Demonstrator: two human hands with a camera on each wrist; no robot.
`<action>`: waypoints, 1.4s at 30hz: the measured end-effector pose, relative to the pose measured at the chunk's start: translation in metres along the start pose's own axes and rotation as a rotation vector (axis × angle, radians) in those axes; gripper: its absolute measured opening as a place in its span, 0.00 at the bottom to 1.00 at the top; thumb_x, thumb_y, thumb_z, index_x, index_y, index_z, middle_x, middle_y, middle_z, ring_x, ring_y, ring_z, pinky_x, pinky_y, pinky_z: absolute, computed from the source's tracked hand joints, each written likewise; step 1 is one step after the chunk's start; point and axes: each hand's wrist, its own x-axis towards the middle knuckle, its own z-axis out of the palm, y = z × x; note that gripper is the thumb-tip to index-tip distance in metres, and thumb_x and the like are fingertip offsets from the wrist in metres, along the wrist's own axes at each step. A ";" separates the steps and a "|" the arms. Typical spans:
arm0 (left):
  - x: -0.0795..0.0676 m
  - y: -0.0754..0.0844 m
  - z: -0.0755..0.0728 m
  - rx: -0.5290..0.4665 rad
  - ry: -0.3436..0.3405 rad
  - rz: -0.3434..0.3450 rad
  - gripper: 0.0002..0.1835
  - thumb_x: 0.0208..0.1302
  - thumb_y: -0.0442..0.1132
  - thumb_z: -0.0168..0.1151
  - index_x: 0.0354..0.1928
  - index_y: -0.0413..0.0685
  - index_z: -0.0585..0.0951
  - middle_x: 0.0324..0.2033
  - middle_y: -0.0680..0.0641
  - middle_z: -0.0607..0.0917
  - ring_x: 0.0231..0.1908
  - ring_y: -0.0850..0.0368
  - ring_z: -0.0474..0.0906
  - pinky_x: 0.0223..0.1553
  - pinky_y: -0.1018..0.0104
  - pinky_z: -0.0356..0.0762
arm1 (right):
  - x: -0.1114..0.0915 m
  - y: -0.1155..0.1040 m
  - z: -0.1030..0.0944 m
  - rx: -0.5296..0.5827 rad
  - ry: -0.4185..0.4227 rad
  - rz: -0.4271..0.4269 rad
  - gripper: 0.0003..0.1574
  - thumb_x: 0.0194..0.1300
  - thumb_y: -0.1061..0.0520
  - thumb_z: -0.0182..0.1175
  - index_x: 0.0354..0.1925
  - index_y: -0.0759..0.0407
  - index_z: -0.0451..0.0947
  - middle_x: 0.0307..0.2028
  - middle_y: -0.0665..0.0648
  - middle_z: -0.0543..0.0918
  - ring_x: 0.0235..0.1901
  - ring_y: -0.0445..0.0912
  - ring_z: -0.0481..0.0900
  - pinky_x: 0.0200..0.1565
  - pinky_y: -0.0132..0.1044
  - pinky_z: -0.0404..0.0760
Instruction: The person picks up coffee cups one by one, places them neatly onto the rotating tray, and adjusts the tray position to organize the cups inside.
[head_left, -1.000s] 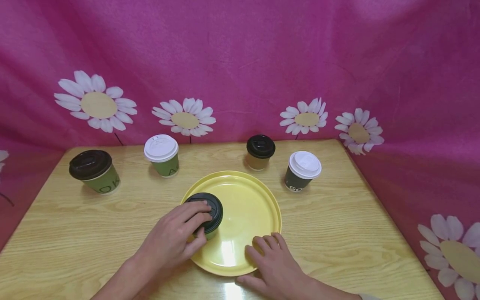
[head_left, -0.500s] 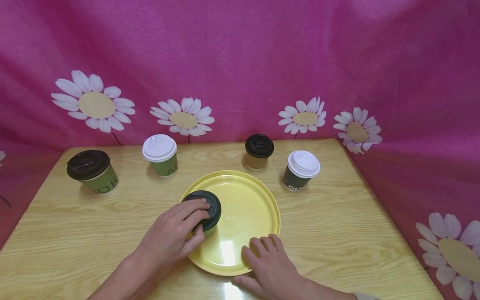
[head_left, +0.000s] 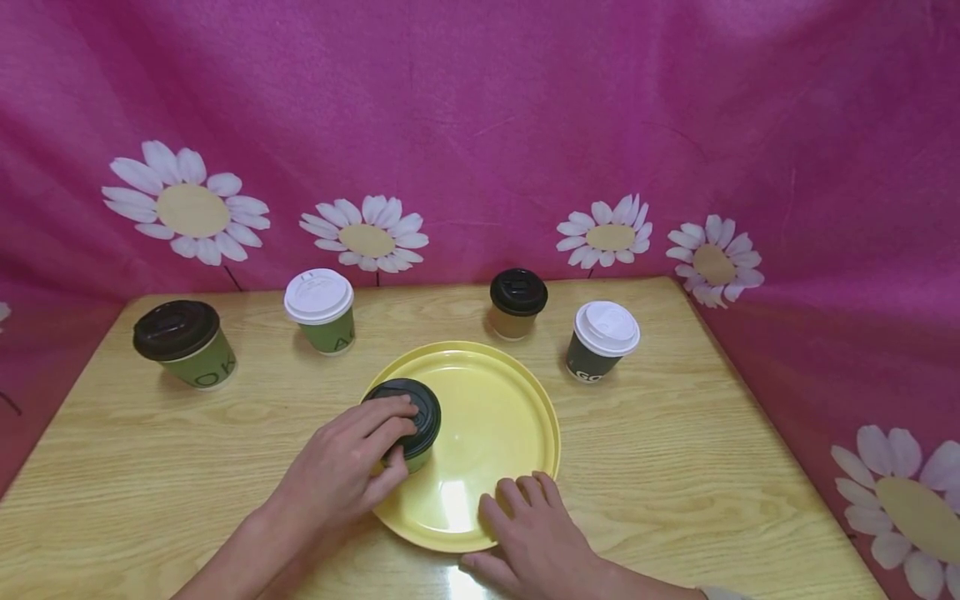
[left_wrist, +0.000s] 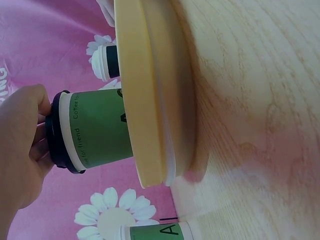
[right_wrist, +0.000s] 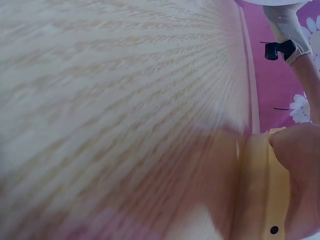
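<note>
- Hazard, tipping: the green paper cup with a black plastic lid [left_wrist: 100, 127] stands inside the left edge of the round yellow plastic tray [head_left: 495, 417]; a sideways push could topple it, the hold being near its top.
- Hazard, parting: the lid [head_left: 427, 417] could pop off if it alone takes a lift; its fit cannot be told.
- Hazard, snagging: the cup's base could catch the tray's raised rim [head_left: 461, 344] if dragged outward; that rim hides the base in the left wrist view, so its seating cannot be told.
- Hazard, shifting: uneven pressure on the tray's near right edge might slide or tilt it, rocking the cup.
- Left hand [head_left: 348, 457], at the tray's left: fingers curled over the lid, thumb against the near side; clamped on the cup.
- Right hand [head_left: 538, 529], at the tray's near right: fingers bent and slightly apart over the rim, thumb outside it; whether they pinch the rim cannot be told.
- Cup against fingers: directly under the left fingertips, touching; well apart from the right fingers, across the tray's bare middle.
</note>
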 end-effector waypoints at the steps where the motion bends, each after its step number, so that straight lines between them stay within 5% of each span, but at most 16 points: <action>1: 0.000 0.000 0.000 -0.001 0.000 -0.003 0.11 0.52 0.37 0.52 0.37 0.45 0.80 0.47 0.47 0.79 0.52 0.55 0.72 0.54 0.59 0.70 | 0.000 0.000 0.000 -0.003 0.000 0.000 0.28 0.59 0.29 0.47 0.26 0.51 0.63 0.26 0.48 0.61 0.29 0.48 0.62 0.39 0.43 0.63; 19: 0.000 -0.003 -0.001 -0.017 0.006 -0.008 0.11 0.52 0.36 0.52 0.36 0.46 0.80 0.48 0.48 0.79 0.52 0.56 0.72 0.53 0.58 0.71 | 0.002 -0.004 0.001 -0.001 0.035 -0.013 0.28 0.59 0.30 0.48 0.24 0.52 0.64 0.24 0.48 0.61 0.26 0.47 0.62 0.34 0.41 0.66; 31: 0.000 -0.004 0.001 -0.019 0.011 -0.024 0.11 0.52 0.36 0.52 0.36 0.46 0.80 0.48 0.48 0.79 0.52 0.56 0.72 0.54 0.58 0.70 | 0.004 0.000 -0.004 0.018 -0.019 -0.034 0.27 0.57 0.29 0.49 0.26 0.50 0.63 0.25 0.46 0.59 0.26 0.45 0.63 0.33 0.38 0.65; 42: 0.001 -0.006 0.001 -0.028 0.022 -0.022 0.13 0.51 0.35 0.50 0.37 0.44 0.80 0.47 0.47 0.79 0.52 0.55 0.72 0.54 0.59 0.70 | 0.003 0.016 -0.011 -0.041 -0.176 -0.073 0.34 0.54 0.22 0.43 0.39 0.47 0.69 0.35 0.47 0.69 0.36 0.46 0.68 0.46 0.48 0.65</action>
